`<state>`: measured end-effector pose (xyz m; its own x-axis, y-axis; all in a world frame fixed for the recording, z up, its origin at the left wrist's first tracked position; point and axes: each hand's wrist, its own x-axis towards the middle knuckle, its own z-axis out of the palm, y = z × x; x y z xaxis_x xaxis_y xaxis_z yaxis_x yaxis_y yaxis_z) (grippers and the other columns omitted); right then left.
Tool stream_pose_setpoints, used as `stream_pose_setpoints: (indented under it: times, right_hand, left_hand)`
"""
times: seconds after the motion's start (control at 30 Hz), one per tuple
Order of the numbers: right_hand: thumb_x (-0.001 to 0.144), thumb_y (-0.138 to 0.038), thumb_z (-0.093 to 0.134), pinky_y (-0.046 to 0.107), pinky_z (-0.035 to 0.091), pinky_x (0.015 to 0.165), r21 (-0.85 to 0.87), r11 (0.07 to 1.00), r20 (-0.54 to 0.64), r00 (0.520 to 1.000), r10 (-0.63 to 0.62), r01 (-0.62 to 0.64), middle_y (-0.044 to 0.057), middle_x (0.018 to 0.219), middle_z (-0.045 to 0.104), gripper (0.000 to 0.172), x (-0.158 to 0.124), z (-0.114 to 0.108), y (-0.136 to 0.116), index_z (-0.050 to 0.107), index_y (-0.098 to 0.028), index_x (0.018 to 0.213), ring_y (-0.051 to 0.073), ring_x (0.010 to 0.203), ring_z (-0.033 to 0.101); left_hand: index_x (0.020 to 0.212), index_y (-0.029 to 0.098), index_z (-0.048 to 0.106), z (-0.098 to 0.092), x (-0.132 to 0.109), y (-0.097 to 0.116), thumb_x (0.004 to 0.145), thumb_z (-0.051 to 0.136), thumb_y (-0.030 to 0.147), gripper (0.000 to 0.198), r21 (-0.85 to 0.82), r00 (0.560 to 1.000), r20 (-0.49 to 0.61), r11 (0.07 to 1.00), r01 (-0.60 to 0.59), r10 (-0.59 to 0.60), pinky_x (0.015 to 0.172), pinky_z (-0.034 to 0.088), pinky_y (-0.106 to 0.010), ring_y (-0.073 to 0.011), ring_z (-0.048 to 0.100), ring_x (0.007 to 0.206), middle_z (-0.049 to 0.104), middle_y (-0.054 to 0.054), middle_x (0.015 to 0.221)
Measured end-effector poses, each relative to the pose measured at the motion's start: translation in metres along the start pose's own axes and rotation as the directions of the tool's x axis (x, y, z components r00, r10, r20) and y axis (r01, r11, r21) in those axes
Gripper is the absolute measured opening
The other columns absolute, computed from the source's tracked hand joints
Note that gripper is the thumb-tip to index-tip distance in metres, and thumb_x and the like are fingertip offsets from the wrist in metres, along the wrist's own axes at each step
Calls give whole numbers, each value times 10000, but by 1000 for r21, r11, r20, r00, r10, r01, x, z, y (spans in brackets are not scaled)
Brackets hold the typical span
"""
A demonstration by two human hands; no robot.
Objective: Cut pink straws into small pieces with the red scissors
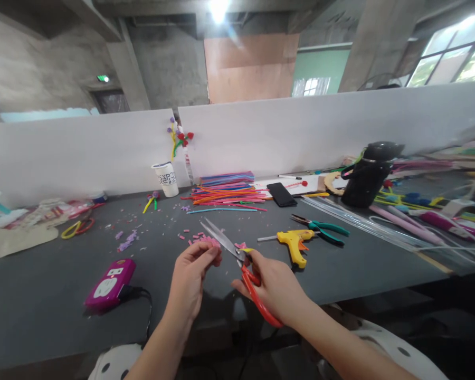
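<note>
My right hand (275, 287) grips red-handled scissors (237, 256); their blades stand apart and point up-left. My left hand (193, 269) pinches a small pink fuzzy piece (210, 241) right beside the blades. Both hands hover over the near edge of the dark grey table (43, 295). Small pink and purple cuttings (129, 240) lie scattered on the table just beyond the hands.
A yellow glue gun (295, 244) and green-handled pliers (322, 229) lie right of the scissors. A magenta power strip (110, 284) sits at left. Behind are a stack of coloured pipe cleaners (229, 191), a phone (281, 194), a paper cup (167, 178) and a black kettle (367, 174).
</note>
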<state>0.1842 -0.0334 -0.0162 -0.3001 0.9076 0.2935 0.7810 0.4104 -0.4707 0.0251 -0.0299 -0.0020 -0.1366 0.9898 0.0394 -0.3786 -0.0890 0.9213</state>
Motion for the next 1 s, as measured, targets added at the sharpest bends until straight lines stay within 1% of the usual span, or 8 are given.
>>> stream_pose_setpoints:
  times: [0.07, 0.13, 0.23, 0.37, 0.47, 0.6, 0.77, 1.0]
  right_hand:
    - [729, -438, 446, 230, 272, 492, -105, 994, 11, 1000, -2, 3, 14, 611, 561, 300, -3, 2, 0, 481, -173, 866, 177, 580, 545]
    - [745, -439, 425, 238, 273, 499, -165, 986, 15, 1000, -8, 10, 28, 626, 580, 296, -5, 4, 0, 483, -172, 860, 188, 598, 563]
    - [763, -438, 406, 245, 278, 506, -203, 979, 16, 1000, -26, 29, 38, 654, 600, 292, -7, 6, 0, 480, -170, 851, 191, 603, 575]
    - [773, -432, 396, 250, 275, 501, -235, 970, 16, 998, -55, 58, 34, 658, 606, 280, -7, 9, -1, 471, -171, 843, 196, 597, 580]
    - [776, -429, 396, 250, 274, 496, -239, 968, 12, 997, -72, 73, 33, 668, 610, 270, -7, 13, 0, 465, -172, 827, 194, 589, 579]
    - [784, -423, 394, 243, 271, 490, -237, 968, -3, 997, -81, 78, 31, 658, 612, 261, -8, 14, -1, 464, -173, 818, 181, 576, 578]
    - [789, -443, 391, 242, 272, 476, -233, 969, 3, 997, -83, 81, 26, 621, 607, 282, -8, 12, -3, 472, -173, 799, 184, 555, 581]
    - [796, -415, 389, 241, 275, 478, -232, 969, -11, 996, -89, 84, 24, 623, 607, 248, -9, 16, -1, 464, -180, 796, 182, 552, 581]
  left_hand:
    - [629, 141, 602, -2, 0, 1, 603, 643, 183, 64, -13, 999, -8, 999, -52, 52, 579, 397, -206, -93, 519, 568, 580, 8, 593]
    - [646, 143, 607, -2, -1, 1, 613, 633, 177, 54, -2, 994, -25, 994, -110, 110, 583, 397, -208, -95, 518, 574, 579, 11, 596]
    - [667, 158, 611, -1, -2, 2, 627, 618, 180, 45, 43, 980, -58, 981, -187, 189, 589, 395, -204, -90, 509, 581, 578, 20, 607]
    - [634, 162, 591, 0, -4, 4, 642, 587, 153, 13, 110, 964, -90, 965, -240, 250, 576, 383, -182, -78, 480, 580, 553, 30, 602]
    - [607, 159, 570, 0, -4, 5, 639, 568, 120, 51, 138, 959, -96, 958, -253, 267, 567, 378, -176, -77, 464, 577, 535, 32, 606]
    - [611, 159, 560, 0, -4, 5, 651, 554, 120, 56, 158, 957, -91, 953, -259, 275, 573, 379, -179, -80, 467, 587, 531, 31, 615]
    - [629, 154, 569, -1, -3, 4, 656, 550, 121, 46, 149, 957, -83, 954, -262, 276, 581, 380, -179, -79, 473, 595, 547, 29, 620]
    - [650, 152, 578, -1, -3, 3, 652, 560, 146, 19, 137, 960, -94, 958, -250, 264, 589, 385, -194, -85, 487, 599, 572, 21, 644]
